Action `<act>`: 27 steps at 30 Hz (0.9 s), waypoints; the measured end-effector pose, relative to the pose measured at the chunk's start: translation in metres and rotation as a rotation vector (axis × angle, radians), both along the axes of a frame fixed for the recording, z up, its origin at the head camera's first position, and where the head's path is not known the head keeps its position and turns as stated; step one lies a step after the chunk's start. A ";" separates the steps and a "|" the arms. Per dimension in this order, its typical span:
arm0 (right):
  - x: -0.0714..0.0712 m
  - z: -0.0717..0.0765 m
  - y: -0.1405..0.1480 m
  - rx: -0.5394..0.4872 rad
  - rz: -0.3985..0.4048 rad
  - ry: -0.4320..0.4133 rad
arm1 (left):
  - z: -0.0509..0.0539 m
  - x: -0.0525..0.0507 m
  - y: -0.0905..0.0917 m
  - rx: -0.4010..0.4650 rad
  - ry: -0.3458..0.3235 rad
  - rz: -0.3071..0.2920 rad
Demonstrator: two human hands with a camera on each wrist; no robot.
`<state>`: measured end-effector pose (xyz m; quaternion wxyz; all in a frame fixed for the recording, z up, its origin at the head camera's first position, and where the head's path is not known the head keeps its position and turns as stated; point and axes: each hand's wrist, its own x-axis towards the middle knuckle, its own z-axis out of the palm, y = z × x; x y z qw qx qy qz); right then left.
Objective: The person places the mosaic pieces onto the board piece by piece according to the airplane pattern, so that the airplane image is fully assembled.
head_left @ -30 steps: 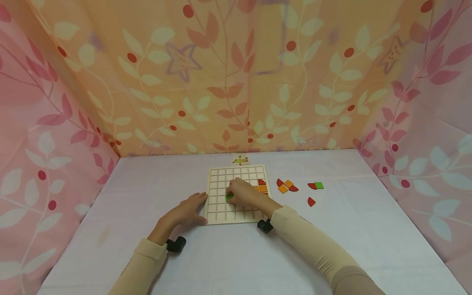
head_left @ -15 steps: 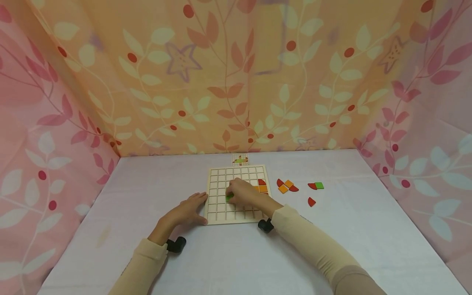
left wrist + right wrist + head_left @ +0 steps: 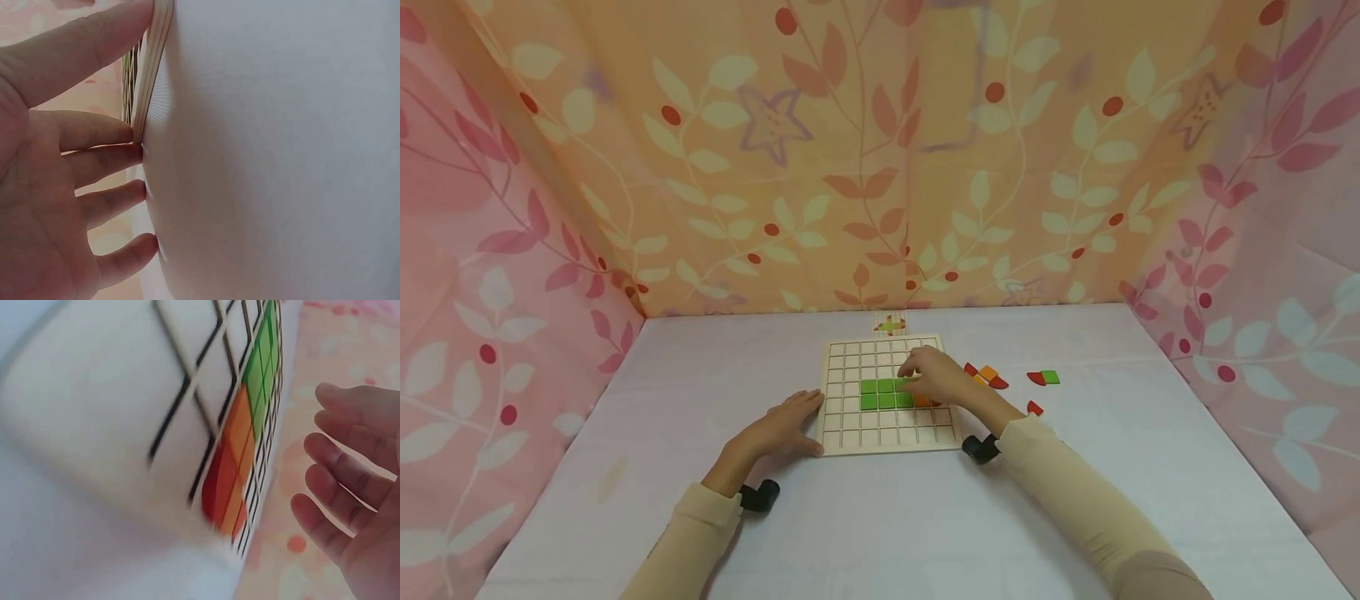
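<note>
A pale wooden grid board (image 3: 842, 425) lies flat on the table. Two rows of green square tiles (image 3: 886, 401) sit in its middle cells, with orange squares (image 3: 922, 401) to their right. In the right wrist view, red rounded pieces (image 3: 214, 487) show at the end of the rows. My left hand (image 3: 784, 423) rests at the board's left side, fingers extended; in the left wrist view the thumb and fingertips touch the board edge. Above the board's right part hovers my right hand (image 3: 942, 375), fingers loosely bent and holding nothing. It hides some tiles in the head view.
Right of the board lie loose orange squares (image 3: 988, 372) and red quarter-round pieces (image 3: 998, 383), partly behind the right hand. Farther right are a green square (image 3: 1050, 377) and a red piece (image 3: 1035, 407). A small pattern card (image 3: 890, 323) lies behind the board.
My right hand has let go of the green tile at the left end of the rows and moved rightward, uncovering the green tiles. The left hand has stayed put.
</note>
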<state>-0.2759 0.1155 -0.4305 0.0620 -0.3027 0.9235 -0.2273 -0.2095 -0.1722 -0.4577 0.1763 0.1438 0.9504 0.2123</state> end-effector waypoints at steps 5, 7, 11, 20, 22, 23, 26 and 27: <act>-0.003 0.006 0.029 -0.011 -0.063 -0.013 | 0.000 -0.001 0.000 -0.002 -0.001 0.001; -0.003 0.007 0.039 -0.020 -0.086 -0.015 | 0.000 -0.001 0.000 0.002 -0.006 0.002; -0.003 0.008 0.057 -0.032 -0.140 -0.008 | 0.000 -0.001 0.000 0.003 -0.011 -0.003; -0.003 0.009 0.090 -0.036 -0.197 0.021 | 0.002 0.002 -0.001 0.009 0.005 -0.013; -0.003 0.009 0.096 -0.042 -0.217 0.016 | 0.003 0.002 -0.001 0.006 0.007 -0.021; -0.002 0.008 0.099 -0.041 -0.221 0.019 | 0.003 0.002 -0.001 0.007 0.006 -0.019; -0.002 0.009 0.107 -0.043 -0.239 0.019 | 0.004 0.003 -0.001 0.010 0.005 -0.019; -0.002 0.009 0.110 -0.039 -0.244 0.023 | 0.004 0.003 -0.001 0.011 0.003 -0.019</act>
